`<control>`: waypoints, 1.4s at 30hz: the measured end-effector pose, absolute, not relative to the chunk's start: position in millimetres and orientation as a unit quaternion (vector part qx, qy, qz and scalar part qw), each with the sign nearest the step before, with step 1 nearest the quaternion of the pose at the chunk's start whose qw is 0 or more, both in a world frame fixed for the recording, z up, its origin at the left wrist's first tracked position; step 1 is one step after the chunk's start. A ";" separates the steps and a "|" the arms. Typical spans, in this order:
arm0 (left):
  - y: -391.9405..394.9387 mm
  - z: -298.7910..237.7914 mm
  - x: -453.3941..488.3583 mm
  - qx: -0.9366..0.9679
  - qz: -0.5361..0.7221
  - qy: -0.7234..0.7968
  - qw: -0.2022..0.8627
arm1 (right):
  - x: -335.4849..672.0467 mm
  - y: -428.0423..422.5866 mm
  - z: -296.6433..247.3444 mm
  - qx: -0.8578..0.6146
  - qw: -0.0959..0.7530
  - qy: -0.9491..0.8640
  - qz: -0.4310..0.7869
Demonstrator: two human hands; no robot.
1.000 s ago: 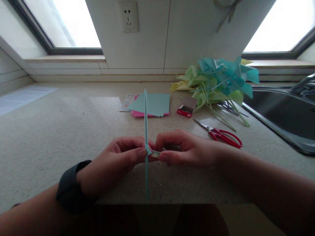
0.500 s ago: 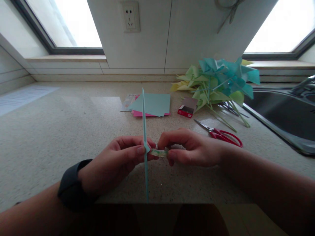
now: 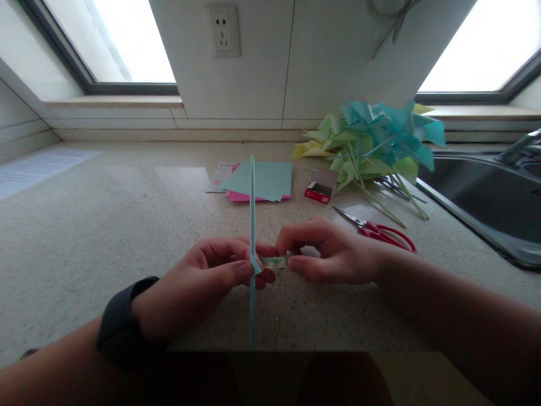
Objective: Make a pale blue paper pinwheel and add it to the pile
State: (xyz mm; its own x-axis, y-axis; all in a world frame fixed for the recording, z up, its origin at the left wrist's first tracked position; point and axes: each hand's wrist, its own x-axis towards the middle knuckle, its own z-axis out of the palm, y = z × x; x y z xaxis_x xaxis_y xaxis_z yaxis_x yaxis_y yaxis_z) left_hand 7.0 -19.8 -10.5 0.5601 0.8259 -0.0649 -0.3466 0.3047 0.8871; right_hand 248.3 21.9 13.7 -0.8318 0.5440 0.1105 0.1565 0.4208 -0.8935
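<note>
My left hand [image 3: 211,276] pinches a thin light-blue rolled paper stick [image 3: 252,203] near its middle, holding it upright over the speckled counter [image 3: 84,225]. My right hand [image 3: 329,251] pinches a short strip of patterned tape [image 3: 274,261] that runs from its fingertips to the stick. Both hands are closed, fingertips almost touching. A dark watch sits on my left wrist [image 3: 120,321].
Sheets of blue and pink paper [image 3: 262,180] lie behind the stick. A small red box [image 3: 319,189] and red-handled scissors [image 3: 380,232] lie to the right. A heap of green and teal paper pinwheels [image 3: 376,141] sits by the sink [image 3: 486,197].
The stick tilted slightly left, then came back upright. The tape strip was drawn out a little between my hands, and my right hand shifted slightly right.
</note>
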 end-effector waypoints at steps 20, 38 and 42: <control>-16.9 -10.0 4.4 0.382 0.407 0.280 0.781 | 247.9 19.9 15.0 -0.201 0.184 -0.775 0.571; -21.0 -9.4 1.7 0.558 0.370 0.311 0.674 | 249.0 22.0 19.1 -0.244 0.185 -0.841 0.446; -21.2 -8.0 5.2 0.545 0.370 0.298 0.691 | 248.6 22.2 18.9 -0.247 0.191 -0.830 0.462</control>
